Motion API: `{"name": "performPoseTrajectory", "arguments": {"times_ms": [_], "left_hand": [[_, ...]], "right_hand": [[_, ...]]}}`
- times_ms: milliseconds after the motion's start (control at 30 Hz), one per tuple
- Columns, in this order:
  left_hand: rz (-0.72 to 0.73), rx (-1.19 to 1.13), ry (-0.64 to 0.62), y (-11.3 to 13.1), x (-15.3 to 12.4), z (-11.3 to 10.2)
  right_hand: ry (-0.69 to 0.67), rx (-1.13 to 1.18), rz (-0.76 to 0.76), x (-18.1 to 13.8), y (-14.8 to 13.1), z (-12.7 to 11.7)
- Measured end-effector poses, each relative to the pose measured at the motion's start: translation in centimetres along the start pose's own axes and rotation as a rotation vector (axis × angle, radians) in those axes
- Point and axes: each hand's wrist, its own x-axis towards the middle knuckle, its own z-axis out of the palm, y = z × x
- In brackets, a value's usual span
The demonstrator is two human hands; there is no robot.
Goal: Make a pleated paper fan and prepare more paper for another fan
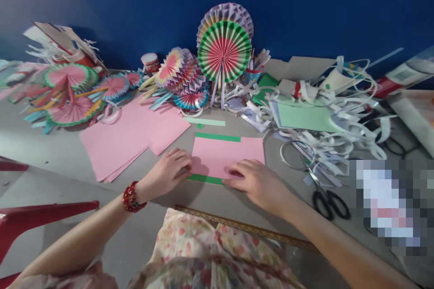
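In front of me on the table lies a pink paper sheet (217, 156). A green paper strip (206, 179) runs along its near edge, and another green strip (219, 137) lies along most of its far edge. My left hand (171, 167), with a red beaded bracelet on the wrist, is closed on the sheet's near left corner, finger and thumb together. My right hand (252, 183) pinches the near green strip at the sheet's edge, right of its middle; the strip's right end is hidden under this hand.
Pink sheets (132, 133) lie to the left, with a pale green strip (206, 122) beyond. Folded paper fans (224, 52) stand at the back. Black-handled scissors (328, 203), white paper curls (359, 131) and a light green sheet (305, 115) lie right. A red chair (44, 212) is at left.
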Motion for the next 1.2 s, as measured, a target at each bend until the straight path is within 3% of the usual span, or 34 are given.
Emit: {"name": "performPoseTrajectory", "arguments": {"times_ms": [200, 667, 967, 1200], "left_hand": [[0.017, -0.02, 0.026, -0.3, -0.3, 0.4], [0.052, -0.041, 0.087, -0.3, -1.2, 1.0], [0.06, 0.025, 0.123, 1.1, -1.0, 0.4], [0.079, 0.081, 0.21, -0.1, 0.0, 0.9]], "right_hand": [[0.099, -0.245, -0.145, -2.4, 0.2, 0.0], [0.126, -0.263, 0.004, -4.8, -0.6, 0.4], [0.1, -0.197, 0.069, -5.6, 0.0, 0.8], [0.146, -0.139, 0.187, -5.0, -0.2, 1.5]]}}
